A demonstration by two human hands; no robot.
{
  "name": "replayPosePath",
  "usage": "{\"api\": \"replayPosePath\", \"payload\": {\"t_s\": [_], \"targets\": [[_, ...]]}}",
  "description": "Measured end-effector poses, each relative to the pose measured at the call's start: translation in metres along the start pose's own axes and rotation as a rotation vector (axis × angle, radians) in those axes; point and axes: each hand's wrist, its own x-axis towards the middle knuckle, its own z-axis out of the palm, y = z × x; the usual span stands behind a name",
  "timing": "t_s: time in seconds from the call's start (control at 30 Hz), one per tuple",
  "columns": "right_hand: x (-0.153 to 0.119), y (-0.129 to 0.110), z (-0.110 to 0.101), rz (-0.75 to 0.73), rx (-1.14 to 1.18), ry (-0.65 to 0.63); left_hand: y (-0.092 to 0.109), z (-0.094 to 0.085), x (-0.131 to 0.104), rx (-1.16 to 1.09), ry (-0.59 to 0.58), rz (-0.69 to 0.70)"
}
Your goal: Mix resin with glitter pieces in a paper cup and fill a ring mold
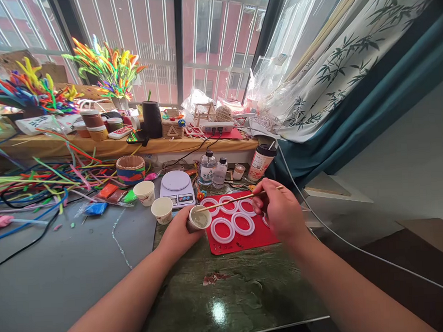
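Paper cup (200, 221) near red mat (251, 239) edge; room nearside.

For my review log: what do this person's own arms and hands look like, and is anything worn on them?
The left hand and right hand are ungloved. The left forearm and right forearm are bare, with no sleeve in view. No watch, bracelet or ring shows on them, nor any clear marking; the fingernails are too small to judge.
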Motion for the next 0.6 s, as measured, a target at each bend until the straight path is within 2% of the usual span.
{"api": "replayPosePath", "payload": {"t_s": [0.23,0.47,0.6], "targets": [[-0.026,0.016,0.010,-0.100,-0.208,-0.199,-0.003,0.001,0.000,-0.003,-0.025,0.027],[-0.024,0.030,0.005,-0.039,-0.134,-0.157,-0.003,0.001,0.000,0.000,-0.022,0.032],[-0.021,0.048,0.000,0.052,-0.028,-0.111,-0.002,0.001,0.000,0.002,-0.031,0.015]]}}
